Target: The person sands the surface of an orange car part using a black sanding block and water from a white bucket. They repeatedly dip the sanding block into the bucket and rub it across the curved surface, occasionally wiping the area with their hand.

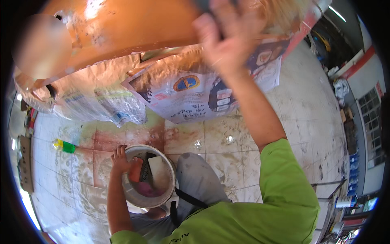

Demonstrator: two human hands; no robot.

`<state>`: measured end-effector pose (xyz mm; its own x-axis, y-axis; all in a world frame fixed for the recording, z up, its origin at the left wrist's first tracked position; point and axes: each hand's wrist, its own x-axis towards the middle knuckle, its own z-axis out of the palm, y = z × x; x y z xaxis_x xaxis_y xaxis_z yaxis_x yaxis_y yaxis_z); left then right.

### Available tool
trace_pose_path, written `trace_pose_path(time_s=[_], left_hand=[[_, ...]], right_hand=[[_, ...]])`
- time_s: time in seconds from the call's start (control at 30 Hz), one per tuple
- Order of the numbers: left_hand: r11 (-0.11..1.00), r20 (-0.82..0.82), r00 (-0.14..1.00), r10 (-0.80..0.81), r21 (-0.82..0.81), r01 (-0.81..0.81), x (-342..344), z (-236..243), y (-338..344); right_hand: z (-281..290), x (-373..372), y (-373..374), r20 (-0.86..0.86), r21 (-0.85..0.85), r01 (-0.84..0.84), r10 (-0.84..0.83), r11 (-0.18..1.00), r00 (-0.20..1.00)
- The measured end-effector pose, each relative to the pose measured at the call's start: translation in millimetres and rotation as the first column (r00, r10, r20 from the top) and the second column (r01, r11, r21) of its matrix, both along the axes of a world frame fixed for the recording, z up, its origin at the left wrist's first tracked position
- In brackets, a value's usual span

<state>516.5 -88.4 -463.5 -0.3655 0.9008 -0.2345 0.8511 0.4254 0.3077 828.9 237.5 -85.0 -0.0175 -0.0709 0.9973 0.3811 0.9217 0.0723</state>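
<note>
At the top, my right hand [229, 40] is pressed to a glossy orange painted panel [142, 22], smeared by motion. A dark pad [209, 18] shows between its thumb and fingers; its exact kind is too blurred to tell. Wet spots and suds lie on the panel. Lower left, my left hand [119, 159] grips the rim of a round whitish bucket [172, 179], its fingers over the edge. In the bucket are an orange-red piece [135, 170], a dark speckled strip [146, 173], a white flat piece [157, 166] and something pink [146, 189] in cloudy water.
Printed masking paper [191, 101] hangs below the panel. A bottle with green liquid and a yellow top [63, 146] lies on the wet, stained tile floor [219, 140]. My bent knee [195, 168] is beside the bucket. Blue-tinted bottles [353, 173] and shelving line the right side.
</note>
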Motion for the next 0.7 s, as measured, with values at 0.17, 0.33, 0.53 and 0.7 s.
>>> trace_pose_path(time_s=[0.17, 0.33, 0.53, 0.7], left_hand=[[0.997, -0.022, 1.000, 0.018, -0.074, -0.020, -1, 3, 8], [1.000, 0.008, 1.000, 0.011, 0.007, -0.011, -5, -8, -1], [1.000, 0.001, 1.000, 0.007, -0.002, -0.007, -2, -3, 9], [1.000, 0.007, 1.000, 0.012, 0.002, -0.012, -7, -15, -5]], right_hand=[[-25, -18, -12, -0.079, 0.104, 0.142, -0.134, 0.984, 0.988], [-16, 10, 0, 0.183, 0.156, 0.108, -0.136, 0.982, 0.974], [-34, -22, -27, 0.068, -0.008, 0.170, -0.169, 0.985, 0.983], [22, 20, -3, -0.002, 0.185, 0.221, -0.225, 0.957, 0.974]])
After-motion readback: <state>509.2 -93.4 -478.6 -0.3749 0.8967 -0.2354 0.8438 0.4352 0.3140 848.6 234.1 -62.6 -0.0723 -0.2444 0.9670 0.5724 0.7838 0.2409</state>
